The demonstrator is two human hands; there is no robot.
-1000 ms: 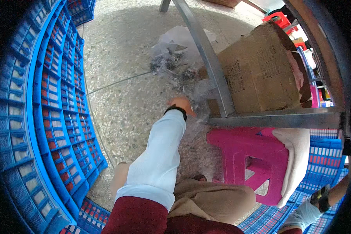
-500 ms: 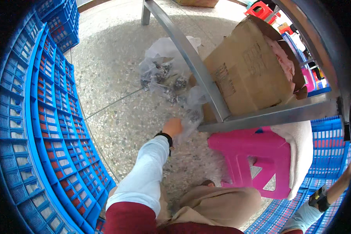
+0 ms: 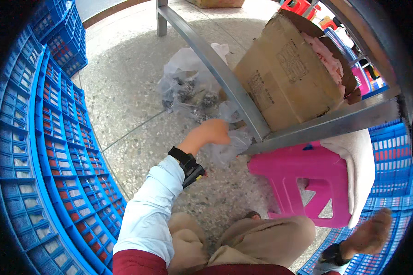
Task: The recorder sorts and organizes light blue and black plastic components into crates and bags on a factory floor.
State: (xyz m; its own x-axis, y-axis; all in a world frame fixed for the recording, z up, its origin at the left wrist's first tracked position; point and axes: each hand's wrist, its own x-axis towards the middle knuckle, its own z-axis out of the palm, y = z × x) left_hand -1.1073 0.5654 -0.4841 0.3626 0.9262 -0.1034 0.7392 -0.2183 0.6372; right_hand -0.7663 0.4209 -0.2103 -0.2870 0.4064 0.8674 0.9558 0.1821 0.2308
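Observation:
My left hand (image 3: 211,132) reaches down to the floor, its fingers curled into a clear plastic bag (image 3: 234,143) beside the metal table leg; part of the fingers is hidden. Just beyond it lies a larger translucent plastic bag (image 3: 183,64) holding small dark and silvery pieces too fine to make out. Far to the lower right, my right hand (image 3: 368,233) is raised near a blue crate, well apart from the left. Motion blurs its fingers, and nothing can be made out in them.
Slatted blue crates (image 3: 69,169) stand along the left, with more blue crates (image 3: 390,156) at right. A metal frame (image 3: 215,68) crosses in front of an open cardboard box (image 3: 280,68) with pink material inside. A pink stool (image 3: 303,183) with a white cover stands near my knee.
My left hand has moved up and a little right, with its fingers now in the clear bag. My right hand has come into view at the lower right, moving inward.

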